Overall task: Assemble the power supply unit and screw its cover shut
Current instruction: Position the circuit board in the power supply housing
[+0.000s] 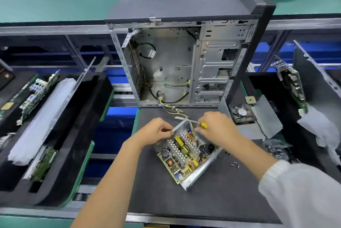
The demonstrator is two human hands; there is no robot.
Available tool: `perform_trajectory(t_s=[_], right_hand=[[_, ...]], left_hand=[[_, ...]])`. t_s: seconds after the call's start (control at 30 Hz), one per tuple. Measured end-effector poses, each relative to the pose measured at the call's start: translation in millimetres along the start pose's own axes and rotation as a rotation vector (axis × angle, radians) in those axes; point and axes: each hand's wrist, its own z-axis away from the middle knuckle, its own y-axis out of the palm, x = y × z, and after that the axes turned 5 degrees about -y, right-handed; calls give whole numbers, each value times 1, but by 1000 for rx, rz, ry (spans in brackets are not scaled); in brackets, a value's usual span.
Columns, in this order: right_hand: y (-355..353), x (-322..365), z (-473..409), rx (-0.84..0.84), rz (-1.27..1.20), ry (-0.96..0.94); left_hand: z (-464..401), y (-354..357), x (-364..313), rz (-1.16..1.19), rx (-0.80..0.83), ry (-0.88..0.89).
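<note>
On the dark mat, just in front of the empty computer case (184,61), the power supply (186,154) lies open with its insides showing.

Both hands are busy at its far edge: the left hand (156,132) pinches a thin metal strip (178,126), and the right hand (217,126) grips a yellow screwdriver (202,124). The cover (258,117) sits off to the right with its fan, and loose screws (234,163) lie nearby. So I think the closing and screwing are not yet done.

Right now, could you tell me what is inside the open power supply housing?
Inside the power supply housing sits a circuit board with heatsinks, coils and capacitors. Whatever lies under the board is hidden.
</note>
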Motion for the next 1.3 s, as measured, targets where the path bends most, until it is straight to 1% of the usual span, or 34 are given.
perform_trajectory(t_s=[0.03,0.13,0.2,0.23,0.27,0.3,0.37,0.4,0.43,0.47,0.5,0.57,0.6,0.63,0.73,0.83,0.9,1.0,1.13,1.3], right_hand=[[-2,-15,-4,23,-45,42],[10,-41,-10,179,-246,134],[24,-44,-9,269,-343,182],[30,-44,-6,305,-380,196],[35,-42,-3,328,-414,208],[39,-39,2,333,-448,218],[43,-30,13,312,-553,223],[43,-24,17,316,-602,202],[40,-16,21,331,-606,163],[38,-8,23,342,-543,113],[37,-1,23,341,-421,60],[38,12,21,315,-163,-31],[38,17,20,303,-102,-51],[38,20,19,296,-97,-52],[43,24,19,277,-232,4],[44,24,21,181,-307,37],[43,25,22,151,-294,8],[44,25,23,138,-268,-28],[46,22,26,103,-298,-7],[52,26,25,32,-323,42]], left_hand=[[-2,0,0,7,31,10],[-2,2,-4,70,105,29],[2,7,-2,149,94,12],[6,11,0,182,47,-14],[12,17,4,208,-38,-48],[20,24,9,223,-168,-85],[38,40,20,216,-492,-177],[46,48,25,238,-605,-238],[53,56,30,291,-660,-314],[59,63,33,374,-649,-389],[63,70,34,432,-595,-453],[69,82,34,419,-461,-504],[70,87,34,387,-415,-500],[71,90,32,365,-395,-481],[71,94,30,329,-417,-457],[70,95,27,414,-449,-456],[69,96,26,439,-485,-459],[66,99,26,391,-508,-491],[65,101,27,426,-492,-528],[64,100,31,531,-515,-504]])
